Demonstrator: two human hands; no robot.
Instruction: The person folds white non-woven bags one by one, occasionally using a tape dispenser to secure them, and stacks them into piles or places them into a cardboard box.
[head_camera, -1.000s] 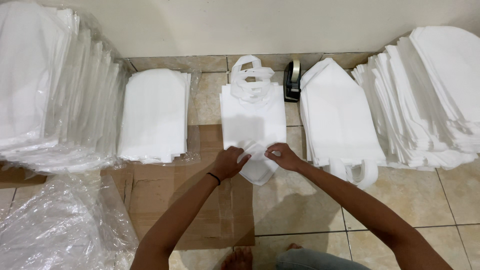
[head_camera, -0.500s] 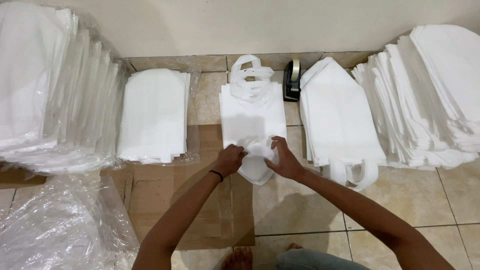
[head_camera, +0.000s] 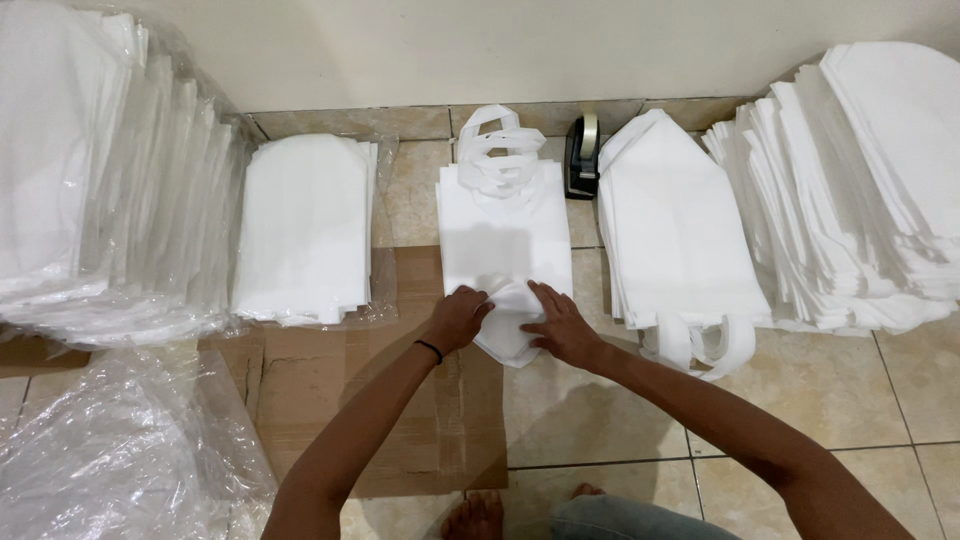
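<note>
Since half a second ago, the right hand (head_camera: 562, 328) has flattened out, fingers now spread over the folded lower end of the white bag (head_camera: 505, 250) instead of curled round it; the left hand (head_camera: 458, 318) has barely shifted and stays curled, its grip pinching the fold's left edge. Both forearms reach forward and converge at the fold. The bag lies on the tiled floor (head_camera: 830, 390), partly over brown cardboard (head_camera: 330, 400), handles toward the wall, beside a black tape dispenser (head_camera: 581, 155).

Your left hand (head_camera: 458, 318) is curled, knuckles up, a dark band at its wrist; your right hand (head_camera: 560, 325) lies flat, fingers spread; the fingertips seem nearly to meet; both forearms angle inward.
</note>
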